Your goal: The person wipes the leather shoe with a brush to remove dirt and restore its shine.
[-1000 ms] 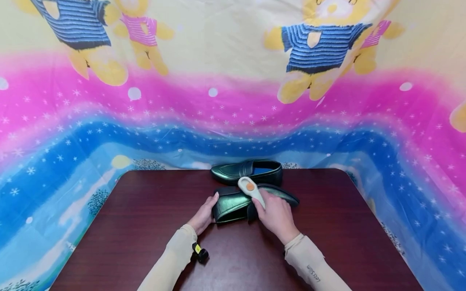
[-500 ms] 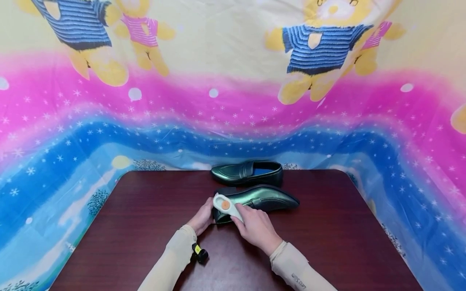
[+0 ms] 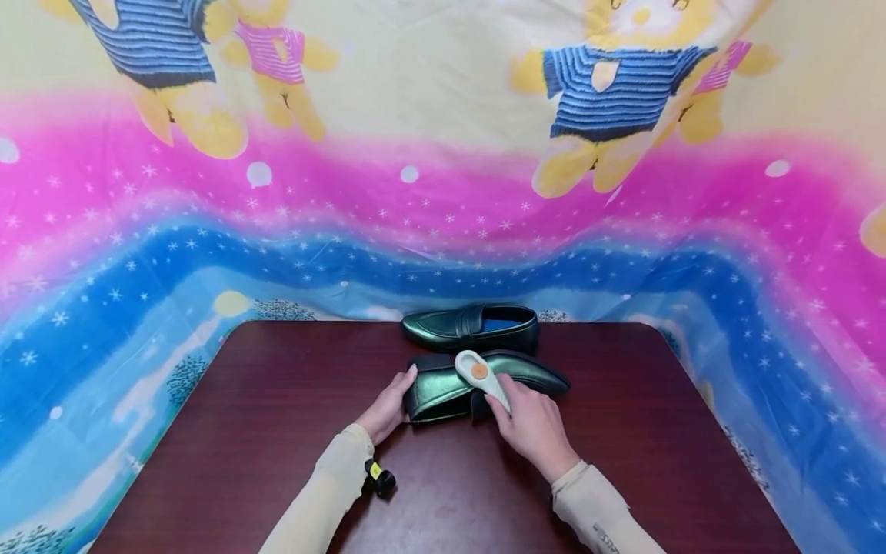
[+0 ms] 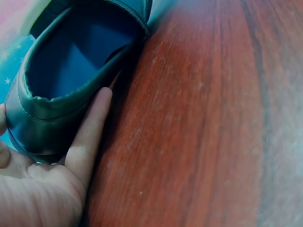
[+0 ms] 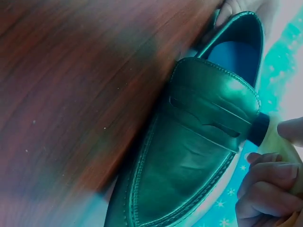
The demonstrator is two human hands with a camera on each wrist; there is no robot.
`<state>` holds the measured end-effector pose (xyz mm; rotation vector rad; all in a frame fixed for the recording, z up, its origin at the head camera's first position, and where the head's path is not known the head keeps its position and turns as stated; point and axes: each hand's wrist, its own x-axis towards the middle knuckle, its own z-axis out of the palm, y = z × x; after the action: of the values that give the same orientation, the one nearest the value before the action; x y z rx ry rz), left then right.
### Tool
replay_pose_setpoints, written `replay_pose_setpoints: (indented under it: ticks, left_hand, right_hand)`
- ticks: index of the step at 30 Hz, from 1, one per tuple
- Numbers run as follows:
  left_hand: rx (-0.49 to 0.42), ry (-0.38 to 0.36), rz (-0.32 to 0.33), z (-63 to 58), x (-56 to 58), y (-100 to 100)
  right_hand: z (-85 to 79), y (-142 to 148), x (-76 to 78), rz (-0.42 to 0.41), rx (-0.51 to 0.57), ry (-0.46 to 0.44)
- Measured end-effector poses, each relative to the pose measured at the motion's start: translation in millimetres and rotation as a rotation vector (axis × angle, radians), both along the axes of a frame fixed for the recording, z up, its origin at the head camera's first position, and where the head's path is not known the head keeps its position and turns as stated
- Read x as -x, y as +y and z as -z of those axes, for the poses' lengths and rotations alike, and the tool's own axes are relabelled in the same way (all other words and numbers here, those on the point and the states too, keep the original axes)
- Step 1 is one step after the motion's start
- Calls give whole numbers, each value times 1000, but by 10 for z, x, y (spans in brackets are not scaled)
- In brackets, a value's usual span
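I'm watching the left hand point(image 3: 384, 409) holding the heel of the near shoe point(image 3: 443, 394), which is lying tipped on its side on the surface point(image 3: 277, 438). Beyond this green landmark, the far shoe point(image 3: 443, 327) is standing upright. Along the near shoe's upper side, a pale tool point(image 3: 479, 372) is resting its dark end point(image 5: 258, 128); right of its handle, the right hand point(image 3: 534, 422) is clamping it.

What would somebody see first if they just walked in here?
Probably the big teddy bears in striped blue shirts, printed on the cloth behind the table. Then the nearer green shoe on the table: the left hand grips its back end, the right hand holds a pale-handled brush against it.
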<state>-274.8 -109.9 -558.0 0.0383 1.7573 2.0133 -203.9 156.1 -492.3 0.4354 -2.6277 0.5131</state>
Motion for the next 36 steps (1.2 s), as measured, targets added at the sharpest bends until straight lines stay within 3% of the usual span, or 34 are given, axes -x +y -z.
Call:
replay_pose_setpoints:
  ticks: [8, 15, 19, 25, 32, 36]
  left_hand:
    - [-7, 6, 4, -13, 1, -10]
    - [38, 10, -1, -7, -19, -13]
    - [60, 14, 9, 5, -30, -19]
    - [29, -3, 7, -12, -13, -17]
    - [-12, 6, 21, -27, 3, 14]
    - [-18, 0, 10, -14, -10, 15]
  right_hand:
    - [-44, -106, -6, -19, 36, -48]
    - [53, -397, -87, -227, -58, -58]
    - [101, -463, -105, -279, -114, -32]
    - [138, -349, -78, -266, -135, -3]
    - [112, -10, -92, -160, -114, 45]
    - [105, 85, -104, -142, -110, 40]
